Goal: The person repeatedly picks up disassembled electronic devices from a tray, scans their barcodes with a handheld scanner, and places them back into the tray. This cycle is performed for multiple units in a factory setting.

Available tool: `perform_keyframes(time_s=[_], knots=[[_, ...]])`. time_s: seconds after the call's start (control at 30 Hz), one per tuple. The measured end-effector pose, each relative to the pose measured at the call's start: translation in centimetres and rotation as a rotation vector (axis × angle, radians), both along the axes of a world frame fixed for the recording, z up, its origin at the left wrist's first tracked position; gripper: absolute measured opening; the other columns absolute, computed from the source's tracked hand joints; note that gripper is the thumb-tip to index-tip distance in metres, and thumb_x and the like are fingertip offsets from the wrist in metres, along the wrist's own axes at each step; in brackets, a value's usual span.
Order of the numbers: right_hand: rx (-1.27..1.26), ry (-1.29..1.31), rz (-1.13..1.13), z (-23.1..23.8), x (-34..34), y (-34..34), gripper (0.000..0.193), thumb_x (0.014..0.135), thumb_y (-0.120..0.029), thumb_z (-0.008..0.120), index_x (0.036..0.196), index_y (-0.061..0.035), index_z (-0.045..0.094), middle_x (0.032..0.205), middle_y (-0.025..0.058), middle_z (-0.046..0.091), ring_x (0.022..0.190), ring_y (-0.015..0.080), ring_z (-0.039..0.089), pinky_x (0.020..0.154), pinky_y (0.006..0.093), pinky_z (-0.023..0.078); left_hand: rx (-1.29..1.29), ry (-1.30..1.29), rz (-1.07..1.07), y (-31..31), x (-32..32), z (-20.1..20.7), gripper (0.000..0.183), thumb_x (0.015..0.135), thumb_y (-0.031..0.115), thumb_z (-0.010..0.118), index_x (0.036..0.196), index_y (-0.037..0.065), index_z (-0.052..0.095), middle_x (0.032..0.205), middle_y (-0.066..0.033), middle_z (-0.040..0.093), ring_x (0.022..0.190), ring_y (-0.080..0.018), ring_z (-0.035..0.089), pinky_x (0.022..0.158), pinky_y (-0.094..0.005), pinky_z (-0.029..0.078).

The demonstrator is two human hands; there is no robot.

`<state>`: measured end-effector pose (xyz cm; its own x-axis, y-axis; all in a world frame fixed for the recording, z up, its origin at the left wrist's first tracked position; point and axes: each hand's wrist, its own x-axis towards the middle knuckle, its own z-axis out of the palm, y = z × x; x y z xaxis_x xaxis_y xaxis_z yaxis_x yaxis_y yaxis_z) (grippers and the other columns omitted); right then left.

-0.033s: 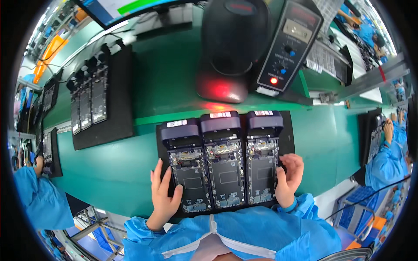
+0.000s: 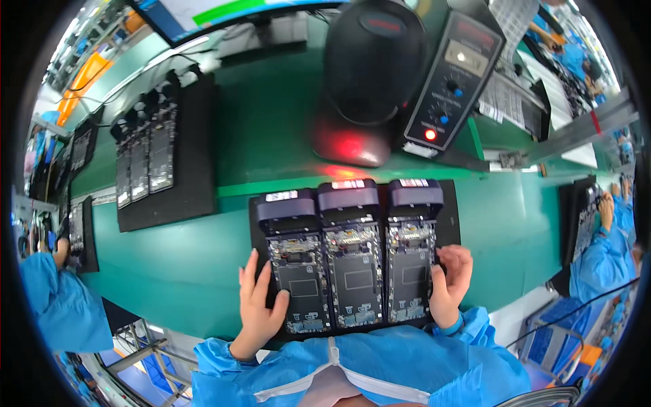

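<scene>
In front of me a black tray [image 2: 446, 216] bears three handheld devices with bared circuit boards, side by side: a left device [image 2: 303, 288], a middle device [image 2: 359, 279] and a right device [image 2: 409, 273]. Each has a dark purple head at its far end with a white label on top. My left hand [image 2: 260, 306] lies along the tray's left side, fingers stretched and apart, its thumb by the left device's lower edge. At the opposite side is my right hand [image 2: 448, 290], fingers loosely bent, thumb against the right device's edge. Neither hand is closed around anything.
Beyond the tray stand a black scanner [image 2: 369, 74] glowing red and a control box [image 2: 456, 85] with blue knobs. Another black tray [image 2: 193, 159] with several boards lies at the far left. Co-workers' sleeves [image 2: 64, 308] show at both sides. A monitor [image 2: 196, 13] tops the view.
The whole view has shifted slightly. My hands and the three devices keep their places relative to one another.
</scene>
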<state>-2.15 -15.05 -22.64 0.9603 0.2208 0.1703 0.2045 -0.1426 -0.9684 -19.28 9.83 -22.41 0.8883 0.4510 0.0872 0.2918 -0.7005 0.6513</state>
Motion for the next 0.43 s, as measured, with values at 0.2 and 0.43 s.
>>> perform_keyframes(time_s=[0.2, 0.43], knots=[[0.196, 0.159, 0.082, 0.6, -1.0, -0.3, 0.043, 0.070, 0.007, 0.045, 0.113, 0.0008, 0.038, 0.107, 0.0096, 0.040, 0.099, 0.0180, 0.043, 0.088, 0.0287, 0.033, -0.091, -0.096, -0.026, -0.6, 0.1, 1.2, 0.061, 0.073, 0.011, 0.059, 0.125, -0.003, 0.031, 0.136, -0.0253, 0.008, 0.124, -0.0398, 0.021, 0.100, -0.0437, 0.021], [0.129, 0.504, 0.019, 2.4, 1.0, -6.2, 0.056, 0.073, -0.005, 0.053, 0.125, -0.0116, 0.035, 0.120, 0.0057, 0.040, 0.104, 0.0211, 0.039, 0.091, 0.0352, 0.030, -1.316, -0.168, 0.453, -0.2, -4.0, 2.2, 0.061, 0.077, 0.009, 0.053, 0.132, 0.013, 0.025, 0.140, -0.0090, 0.011, 0.128, -0.0312, 0.018, 0.102, -0.0345, 0.019]])
